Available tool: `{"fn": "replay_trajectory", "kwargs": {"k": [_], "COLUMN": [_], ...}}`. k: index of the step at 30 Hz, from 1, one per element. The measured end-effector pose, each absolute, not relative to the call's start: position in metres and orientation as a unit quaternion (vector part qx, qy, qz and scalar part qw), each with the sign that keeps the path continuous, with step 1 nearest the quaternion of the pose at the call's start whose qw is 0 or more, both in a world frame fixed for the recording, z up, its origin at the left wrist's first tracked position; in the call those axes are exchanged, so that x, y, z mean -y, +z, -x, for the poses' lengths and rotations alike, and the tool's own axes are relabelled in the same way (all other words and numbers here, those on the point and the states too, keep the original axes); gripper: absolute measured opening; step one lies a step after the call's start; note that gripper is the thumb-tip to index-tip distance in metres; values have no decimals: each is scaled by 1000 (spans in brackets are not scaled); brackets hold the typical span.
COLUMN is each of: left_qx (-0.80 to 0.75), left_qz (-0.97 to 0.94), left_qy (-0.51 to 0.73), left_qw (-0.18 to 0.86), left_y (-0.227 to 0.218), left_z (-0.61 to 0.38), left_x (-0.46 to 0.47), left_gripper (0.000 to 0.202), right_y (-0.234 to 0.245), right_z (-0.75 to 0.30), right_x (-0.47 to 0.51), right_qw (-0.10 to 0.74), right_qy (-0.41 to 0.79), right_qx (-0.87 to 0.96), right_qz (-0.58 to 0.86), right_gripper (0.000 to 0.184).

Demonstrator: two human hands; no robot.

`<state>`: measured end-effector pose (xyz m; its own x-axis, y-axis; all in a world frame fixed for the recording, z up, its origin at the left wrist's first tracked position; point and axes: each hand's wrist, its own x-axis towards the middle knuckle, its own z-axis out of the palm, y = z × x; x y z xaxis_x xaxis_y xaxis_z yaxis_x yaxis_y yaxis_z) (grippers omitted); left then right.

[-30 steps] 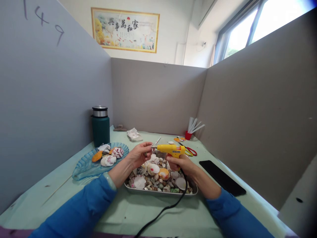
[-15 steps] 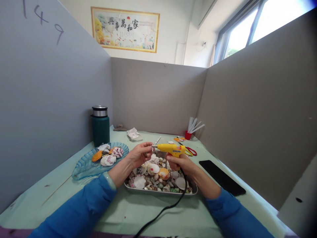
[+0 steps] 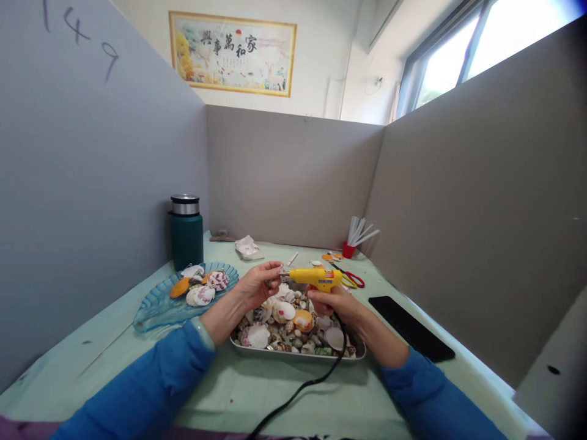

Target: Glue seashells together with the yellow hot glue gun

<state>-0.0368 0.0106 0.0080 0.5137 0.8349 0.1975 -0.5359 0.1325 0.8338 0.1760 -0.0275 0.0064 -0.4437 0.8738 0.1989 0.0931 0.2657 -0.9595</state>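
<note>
My right hand (image 3: 331,302) grips a yellow glue gun (image 3: 315,277) by its handle, nozzle pointing left. My left hand (image 3: 257,283) is pinched at the nozzle tip on something small that I cannot make out. Both hands hover above a metal tray (image 3: 298,354) heaped with several seashells (image 3: 284,313). The gun's black cord (image 3: 302,386) trails toward me over the tray's front rim.
A blue glass dish (image 3: 156,311) with several shells lies left, a dark green flask (image 3: 186,233) behind it. A black phone (image 3: 411,329), red scissors (image 3: 354,279) and a red cup of glue sticks (image 3: 352,242) lie right. Grey partitions wall three sides.
Both hands and the glue gun have risen very slightly; otherwise nothing has moved.
</note>
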Motion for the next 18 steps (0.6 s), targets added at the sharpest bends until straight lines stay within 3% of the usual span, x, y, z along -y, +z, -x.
{"fn": "replay_trajectory", "kwargs": {"k": [10, 18], "left_qx": [-170, -173], "left_qz": [-466, -488], "left_qy": [448, 433], "left_qw": [744, 738], "left_y": [9, 11], "left_z": [38, 37], "left_x": [-10, -7], "left_gripper": [30, 29], "right_y": [4, 3], "right_z": [-176, -177], "right_x": [24, 22], "right_qw": [400, 403], "right_qy": [499, 478], "right_qx": [688, 706], "right_qz": [342, 332], "right_gripper": [30, 41]}}
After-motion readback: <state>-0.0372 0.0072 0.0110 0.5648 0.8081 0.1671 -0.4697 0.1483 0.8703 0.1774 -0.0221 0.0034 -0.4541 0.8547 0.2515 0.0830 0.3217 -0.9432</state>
